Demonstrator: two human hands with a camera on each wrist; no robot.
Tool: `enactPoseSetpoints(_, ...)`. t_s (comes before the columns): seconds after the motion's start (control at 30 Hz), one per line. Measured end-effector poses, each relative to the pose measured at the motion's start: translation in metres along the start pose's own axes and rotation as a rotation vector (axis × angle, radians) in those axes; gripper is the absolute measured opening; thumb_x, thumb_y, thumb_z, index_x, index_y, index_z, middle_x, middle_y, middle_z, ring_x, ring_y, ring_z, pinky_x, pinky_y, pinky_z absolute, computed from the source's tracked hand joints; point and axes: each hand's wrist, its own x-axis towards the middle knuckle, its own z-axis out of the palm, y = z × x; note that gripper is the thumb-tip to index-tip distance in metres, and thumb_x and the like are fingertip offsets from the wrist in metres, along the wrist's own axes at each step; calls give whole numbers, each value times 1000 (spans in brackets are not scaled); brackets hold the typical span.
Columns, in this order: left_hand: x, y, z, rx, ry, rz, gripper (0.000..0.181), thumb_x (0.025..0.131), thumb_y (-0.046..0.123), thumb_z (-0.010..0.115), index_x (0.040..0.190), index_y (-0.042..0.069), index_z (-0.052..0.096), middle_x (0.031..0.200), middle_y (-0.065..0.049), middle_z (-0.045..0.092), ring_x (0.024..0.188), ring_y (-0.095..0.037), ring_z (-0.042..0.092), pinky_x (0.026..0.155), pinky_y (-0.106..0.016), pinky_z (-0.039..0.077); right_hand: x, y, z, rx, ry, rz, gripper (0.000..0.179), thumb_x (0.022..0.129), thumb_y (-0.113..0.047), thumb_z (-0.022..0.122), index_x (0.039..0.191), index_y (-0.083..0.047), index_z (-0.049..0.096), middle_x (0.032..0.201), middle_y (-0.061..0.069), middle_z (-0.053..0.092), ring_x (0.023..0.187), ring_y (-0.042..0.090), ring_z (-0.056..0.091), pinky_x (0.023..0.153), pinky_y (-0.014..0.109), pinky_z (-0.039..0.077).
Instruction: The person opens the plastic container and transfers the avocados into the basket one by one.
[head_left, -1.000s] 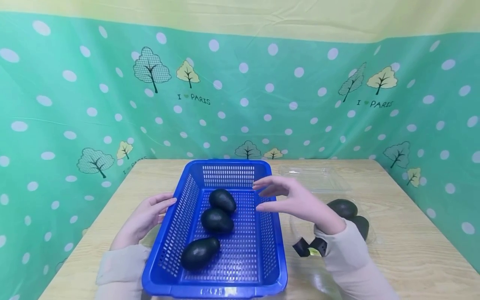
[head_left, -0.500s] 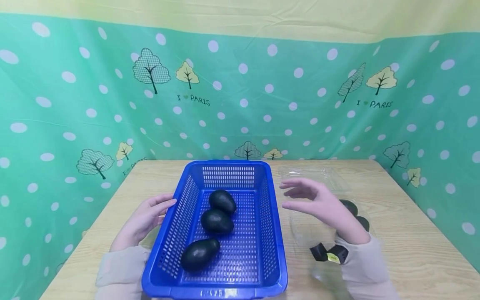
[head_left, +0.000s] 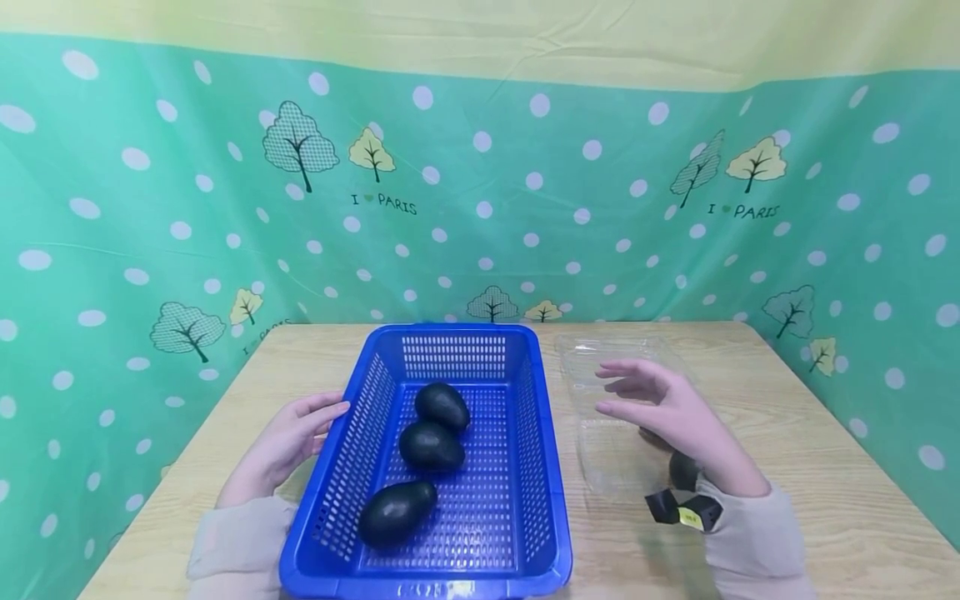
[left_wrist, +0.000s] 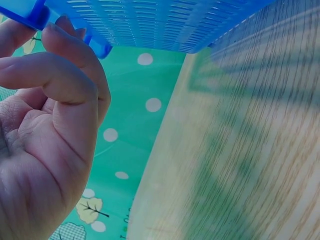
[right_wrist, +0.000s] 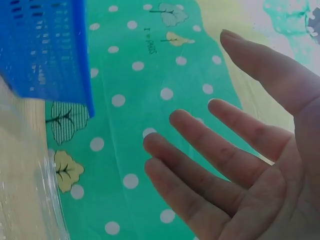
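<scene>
In the head view a blue plastic basket stands in the middle of the table. On its perforated floor lie three dark avocados: a far one, a middle one and a near one. My left hand touches the basket's left rim from outside, its bent fingers right at the rim in the left wrist view. To the right of the basket, my right hand hovers with spread fingers and holds nothing. Under it is a clear plastic container, with another avocado half hidden below the wrist.
Another clear plastic tray or lid lies at the back right of the wooden table. A green dotted curtain hangs behind and on both sides. A black strap sits at my right wrist.
My right hand has moved right, from over the basket's right rim to over the clear container and its avocados. My left hand and the three avocados in the basket have stayed put.
</scene>
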Motion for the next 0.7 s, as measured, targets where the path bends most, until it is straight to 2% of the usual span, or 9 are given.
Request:
enactPoseSetpoints(0.23, 0, 1, 0, 3, -2, 0, 37, 101, 29, 57, 130, 7, 54, 97, 9, 73, 88, -10, 70, 79, -31, 58, -2, 11, -10, -97, 50, 56, 56, 91, -36, 72, 137, -9, 55, 135, 14, 61, 123, 38, 58, 101, 54, 48)
enactPoseSetpoints(0.47, -1, 2, 0, 23, 2, 7, 46, 101, 30, 57, 136, 1, 50, 100, 9, 73, 91, -11, 70, 82, -31, 57, -5, 24, -26, -163, 84, 115, 63, 91, -42, 70, 141, -9, 51, 138, 17, 58, 127, 41, 53, 102, 57, 45)
enactPoseSetpoints(0.7, 0, -1, -1, 15, 2, 4, 33, 101, 28, 57, 127, 8, 57, 96, 9, 73, 88, -11, 70, 81, -32, 58, -7, 35, -36, -216, 92, 118, 67, 91, -44, 70, 143, -8, 49, 139, 21, 57, 126, 43, 53, 101, 57, 45)
